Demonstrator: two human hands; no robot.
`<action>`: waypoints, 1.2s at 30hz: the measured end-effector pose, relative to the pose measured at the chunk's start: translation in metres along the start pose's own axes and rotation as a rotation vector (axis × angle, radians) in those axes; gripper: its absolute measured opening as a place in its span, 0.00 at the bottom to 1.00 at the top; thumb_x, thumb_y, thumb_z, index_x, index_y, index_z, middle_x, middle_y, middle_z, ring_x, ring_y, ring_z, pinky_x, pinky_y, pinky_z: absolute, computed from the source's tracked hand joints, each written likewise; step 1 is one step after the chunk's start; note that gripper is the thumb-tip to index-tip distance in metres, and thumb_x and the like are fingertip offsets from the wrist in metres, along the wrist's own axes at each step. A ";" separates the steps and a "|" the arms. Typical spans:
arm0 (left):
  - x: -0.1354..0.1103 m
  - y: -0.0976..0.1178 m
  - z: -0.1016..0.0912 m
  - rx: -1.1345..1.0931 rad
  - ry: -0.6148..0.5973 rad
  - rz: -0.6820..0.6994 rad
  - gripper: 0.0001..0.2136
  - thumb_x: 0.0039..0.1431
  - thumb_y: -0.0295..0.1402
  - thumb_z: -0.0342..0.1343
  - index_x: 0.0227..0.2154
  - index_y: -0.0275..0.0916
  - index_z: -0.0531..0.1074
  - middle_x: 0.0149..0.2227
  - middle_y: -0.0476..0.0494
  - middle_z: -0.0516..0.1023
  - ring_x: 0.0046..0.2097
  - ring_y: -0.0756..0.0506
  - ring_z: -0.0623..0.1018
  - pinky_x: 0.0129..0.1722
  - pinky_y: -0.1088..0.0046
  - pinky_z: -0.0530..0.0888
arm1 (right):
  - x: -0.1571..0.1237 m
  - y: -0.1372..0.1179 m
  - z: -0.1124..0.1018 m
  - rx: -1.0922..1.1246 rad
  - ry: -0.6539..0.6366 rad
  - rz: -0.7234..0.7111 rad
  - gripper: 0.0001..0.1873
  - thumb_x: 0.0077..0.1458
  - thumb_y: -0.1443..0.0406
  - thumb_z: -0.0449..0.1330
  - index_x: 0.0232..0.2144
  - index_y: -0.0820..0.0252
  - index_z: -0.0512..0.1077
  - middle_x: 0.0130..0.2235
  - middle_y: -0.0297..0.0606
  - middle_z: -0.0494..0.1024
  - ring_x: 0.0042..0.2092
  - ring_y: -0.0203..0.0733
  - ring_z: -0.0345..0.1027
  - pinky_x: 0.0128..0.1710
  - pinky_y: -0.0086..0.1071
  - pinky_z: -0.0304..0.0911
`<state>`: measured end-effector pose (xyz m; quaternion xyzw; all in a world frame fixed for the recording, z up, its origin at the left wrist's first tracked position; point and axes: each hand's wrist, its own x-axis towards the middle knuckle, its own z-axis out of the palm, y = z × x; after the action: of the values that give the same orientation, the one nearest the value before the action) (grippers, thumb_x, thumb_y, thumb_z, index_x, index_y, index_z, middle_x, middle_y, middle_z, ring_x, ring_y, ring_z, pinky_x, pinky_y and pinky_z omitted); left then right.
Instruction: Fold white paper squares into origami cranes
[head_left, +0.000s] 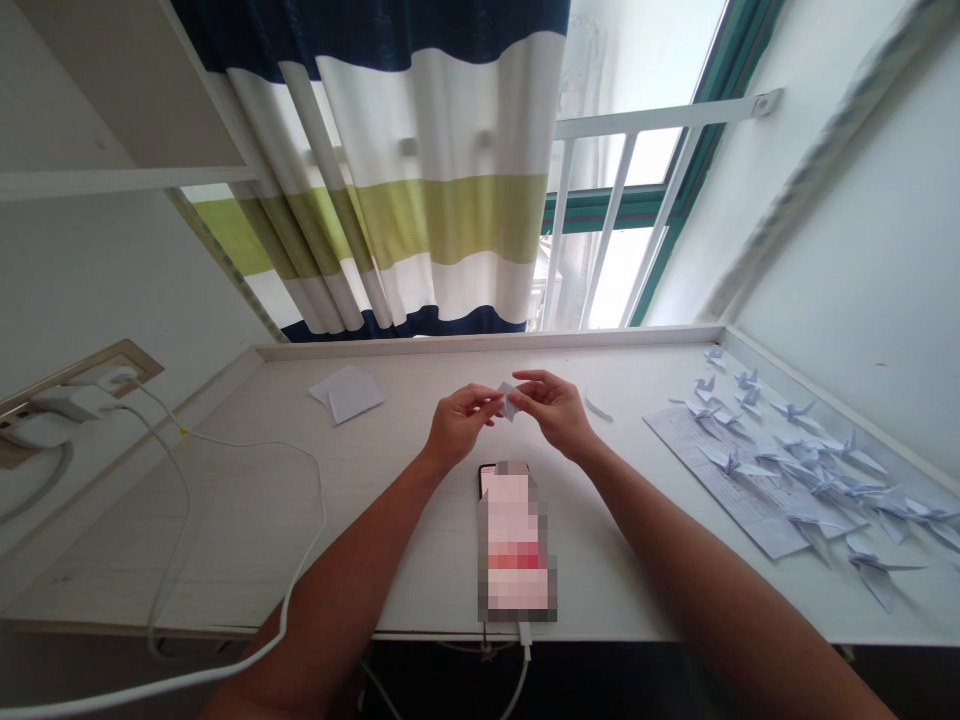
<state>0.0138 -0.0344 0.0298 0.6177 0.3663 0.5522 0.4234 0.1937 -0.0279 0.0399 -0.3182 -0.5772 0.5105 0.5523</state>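
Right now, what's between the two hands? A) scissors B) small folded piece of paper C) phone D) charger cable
B. The left hand and the right hand both pinch a small folded piece of paper between their fingers.
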 end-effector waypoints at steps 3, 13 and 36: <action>0.001 0.001 -0.002 0.022 0.015 0.026 0.11 0.54 0.42 0.67 0.35 0.40 0.81 0.36 0.44 0.81 0.33 0.47 0.80 0.31 0.70 0.77 | 0.000 0.001 0.003 0.011 0.021 0.000 0.23 0.47 0.54 0.73 0.43 0.58 0.76 0.34 0.38 0.83 0.36 0.44 0.77 0.42 0.44 0.74; 0.002 -0.004 -0.002 -0.011 0.082 -0.037 0.14 0.49 0.41 0.70 0.32 0.37 0.78 0.32 0.45 0.81 0.33 0.47 0.80 0.29 0.72 0.77 | -0.002 0.004 0.011 0.043 0.064 0.008 0.22 0.45 0.52 0.73 0.39 0.57 0.76 0.33 0.37 0.82 0.36 0.43 0.76 0.42 0.42 0.73; 0.007 -0.005 -0.009 -0.036 0.067 -0.067 0.12 0.51 0.40 0.69 0.33 0.36 0.80 0.32 0.44 0.82 0.32 0.47 0.79 0.31 0.70 0.77 | -0.003 0.010 0.013 0.006 0.048 0.019 0.26 0.45 0.52 0.73 0.43 0.57 0.74 0.32 0.36 0.80 0.32 0.41 0.75 0.39 0.40 0.72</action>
<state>0.0055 -0.0254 0.0280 0.5785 0.3911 0.5645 0.4402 0.1797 -0.0309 0.0316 -0.3341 -0.5591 0.5098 0.5620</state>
